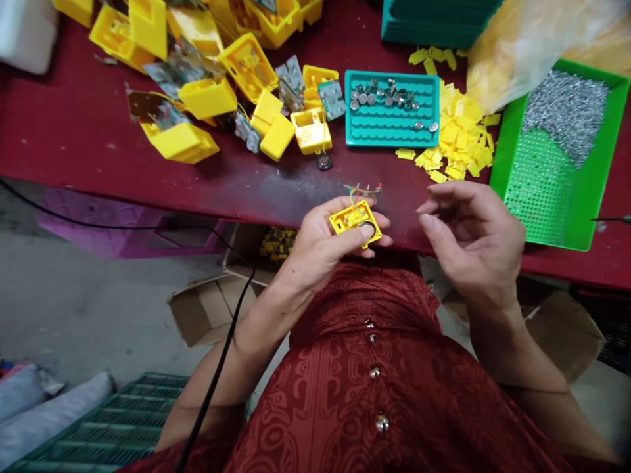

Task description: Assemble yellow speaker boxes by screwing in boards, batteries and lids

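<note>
- While the left hand (320, 246) grips an open yellow case (339, 218), its thumb presses a round dark part (368, 223) inside.
- Thin wires (353, 197) tethering a board (365, 190) call for gentleness.
- Right hand (476, 246): half-open, seemingly empty, near the green tray (594, 197).

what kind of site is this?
Probably a small electronics assembly workshop: wired yellow housings heaped on the bench, a teal tray of coin-cell-like discs, and a green bin of small metal parts.
</note>
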